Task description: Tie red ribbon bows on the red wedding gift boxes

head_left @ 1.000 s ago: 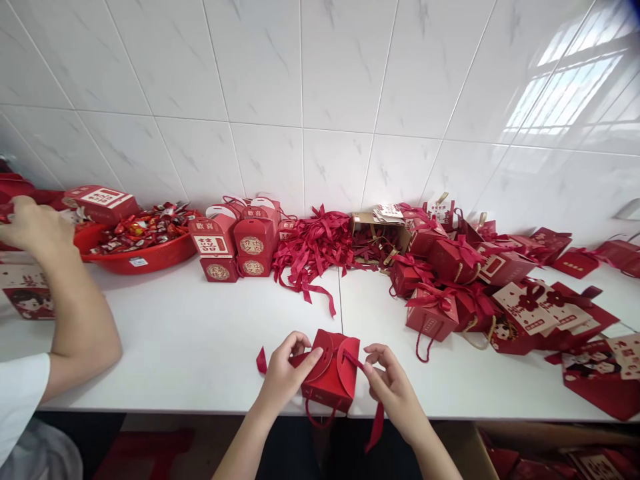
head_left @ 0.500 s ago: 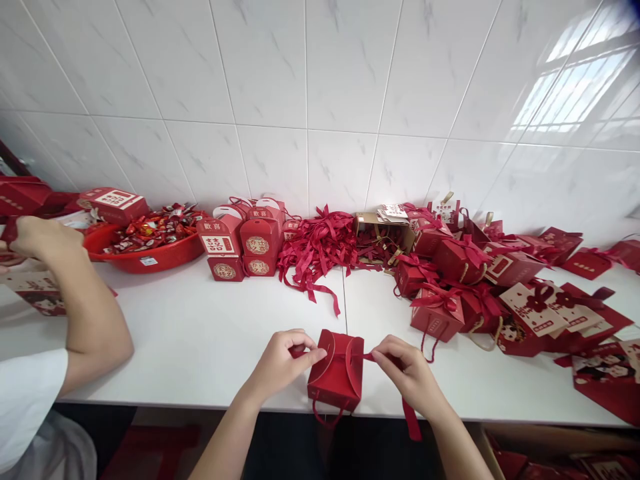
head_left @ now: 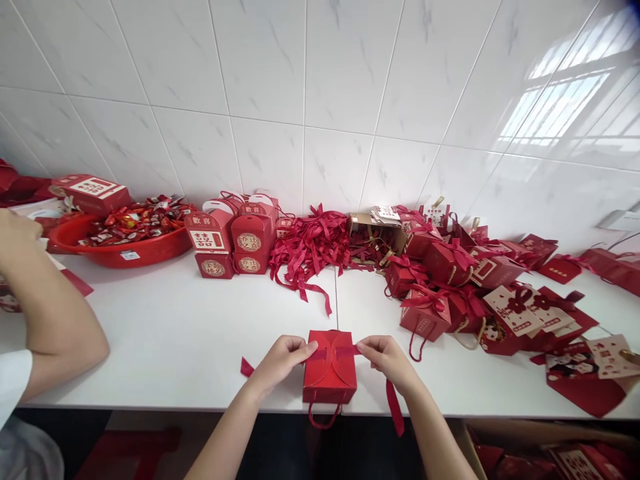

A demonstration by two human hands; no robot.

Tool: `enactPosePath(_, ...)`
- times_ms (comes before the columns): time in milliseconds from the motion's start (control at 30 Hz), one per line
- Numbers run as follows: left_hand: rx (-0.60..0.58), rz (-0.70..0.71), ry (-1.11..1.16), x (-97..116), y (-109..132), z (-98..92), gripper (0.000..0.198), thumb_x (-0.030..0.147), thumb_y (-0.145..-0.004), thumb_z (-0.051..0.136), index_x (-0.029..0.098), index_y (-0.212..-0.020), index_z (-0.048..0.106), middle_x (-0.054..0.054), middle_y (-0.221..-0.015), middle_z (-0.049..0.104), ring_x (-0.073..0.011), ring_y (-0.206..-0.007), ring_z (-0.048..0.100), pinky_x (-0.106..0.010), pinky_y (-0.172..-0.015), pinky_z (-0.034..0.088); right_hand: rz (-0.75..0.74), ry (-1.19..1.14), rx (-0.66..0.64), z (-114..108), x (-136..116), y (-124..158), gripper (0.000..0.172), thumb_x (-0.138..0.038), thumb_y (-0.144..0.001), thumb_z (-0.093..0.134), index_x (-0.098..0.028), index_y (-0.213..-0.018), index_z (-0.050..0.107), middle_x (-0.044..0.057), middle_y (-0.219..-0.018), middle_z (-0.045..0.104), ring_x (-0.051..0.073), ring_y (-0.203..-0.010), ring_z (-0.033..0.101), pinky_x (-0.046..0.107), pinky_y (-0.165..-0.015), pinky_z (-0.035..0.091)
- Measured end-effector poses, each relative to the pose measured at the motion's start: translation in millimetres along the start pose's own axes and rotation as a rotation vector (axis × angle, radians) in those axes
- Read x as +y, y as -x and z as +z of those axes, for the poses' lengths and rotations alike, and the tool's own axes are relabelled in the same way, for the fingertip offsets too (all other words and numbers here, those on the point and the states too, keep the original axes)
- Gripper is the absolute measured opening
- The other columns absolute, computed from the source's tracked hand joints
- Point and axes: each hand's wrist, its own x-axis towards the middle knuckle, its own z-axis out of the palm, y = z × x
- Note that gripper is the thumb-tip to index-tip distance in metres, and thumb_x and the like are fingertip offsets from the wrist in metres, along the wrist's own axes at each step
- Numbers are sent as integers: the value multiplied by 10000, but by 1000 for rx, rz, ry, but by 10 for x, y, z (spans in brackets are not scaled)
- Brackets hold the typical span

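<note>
A red gift box (head_left: 330, 383) with curved top flaps folded together stands at the table's front edge, its cord handle (head_left: 324, 421) hanging toward me. A dark red ribbon (head_left: 345, 351) runs across its top through the flaps. At the box's left side my left hand (head_left: 285, 360) pinches one part of the ribbon, its tail sticking out beyond the wrist. My right hand (head_left: 387, 360) pinches the other part just off the right side, and that end dangles over the table edge.
Behind the box lies a heap of loose ribbons (head_left: 315, 240). Stacked boxes (head_left: 253, 243) and a red basin (head_left: 130, 253) of wrapped sweets stand to the left, near a co-worker's arm (head_left: 55, 300). Several ribboned boxes (head_left: 427, 313) crowd the right; a carton (head_left: 470, 440) sits below.
The box's flaps now lie flatter, and the ribbon shows stretched across the top. My hands have shifted slightly left in view. The co-worker's arm is further left.
</note>
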Motion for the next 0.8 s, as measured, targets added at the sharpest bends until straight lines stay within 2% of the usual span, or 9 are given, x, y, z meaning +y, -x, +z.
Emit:
enactPosePath(167,86,76,53,-128,22,171,540,570,-783,529,194,-514,250,69,-527,212,-84,-503,219,-239,-505,213,-49,69,112,-16,158,-83,400,-541,-736,593,-151,-704,676,-15,-533,501,129,-528,449,260,-533,398)
enactPosePath(333,192,119,-40,-149,68,113,399,525,-788,545,185,-604,449,56,-569,339,-105,-542,331,-231,-535,280,-28,178,205,-82,277,-2,388,-558,-727,605,-173,-732,654,-64,-418,412,132,-436,453,255,-501,356)
enactPosePath(433,221,110,-97,-127,89,65,342,510,-801,534,187,-687,513,55,-583,369,-114,-555,358,-229,-545,301,14,190,204,-105,310,80,397,-575,-731,589,-181,-748,634,-61,-380,448,136,-403,455,247,-476,340)
enactPosePath(633,271,118,-181,-169,90,98,311,490,-862,436,202,-782,523,63,-567,351,-113,-520,340,-231,-517,270,67,165,194,-155,367,193,424,-599,-730,579,-199,-601,534,-15,-386,531,125,-384,415,246,-456,311)
enactPosePath(800,396,130,-219,-325,85,173,256,465,-858,441,218,-885,500,80,-546,301,-118,-494,337,-233,-517,271,-33,203,248,-182,421,239,483,-620,-728,571,-190,-518,503,-21,-459,470,127,-472,396,251,-478,303)
